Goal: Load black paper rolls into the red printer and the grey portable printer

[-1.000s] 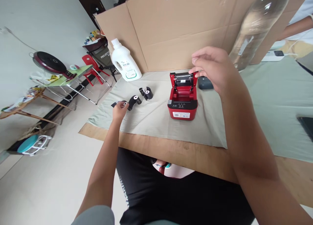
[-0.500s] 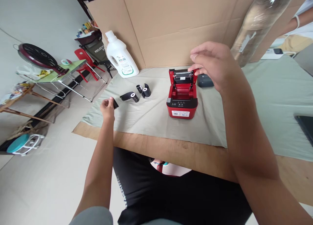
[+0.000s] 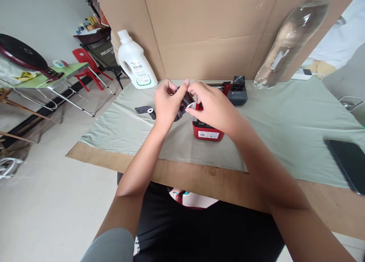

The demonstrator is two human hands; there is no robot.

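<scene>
roll [image 3: 187, 99], black with a pale core end, is held up by two hands above the cloth [image 3: 285, 117], just left of the printer's middle and outside its body. its left part is clasped by the left hand [image 3: 167, 102]; its pale end is pinched between the thumb and fingertips of the right hand [image 3: 213, 104]. both hands are thus closed on the one roll. dark loose material [image 3: 178, 116] is seen directly below the grip; whether it is joined to the roll cannot be told, as it is half covered by fingers.

by judgement, the picking up is done: the roll is clear of the cloth and shared by both hands. it is not yet set down anywhere. the printer [image 3: 209, 135] is partly covered by the right hand; its red lid [image 3: 227, 88] is raised behind that hand, and its inside is hidden. left alone is the second roll [image 3: 151, 113], rested on the cloth left of the grip, with its dark strip [image 3: 142, 109] trailed outward.

farther out, a dark box [image 3: 238, 97] is placed beyond the right hand, with a black glossy piece [image 3: 238, 83] at its top. a white jug [image 3: 137, 66] is stood beyond the left hand, before the cardboard [image 3: 205, 37]. a phone [image 3: 345, 163] is laid well right of the grip.
</scene>
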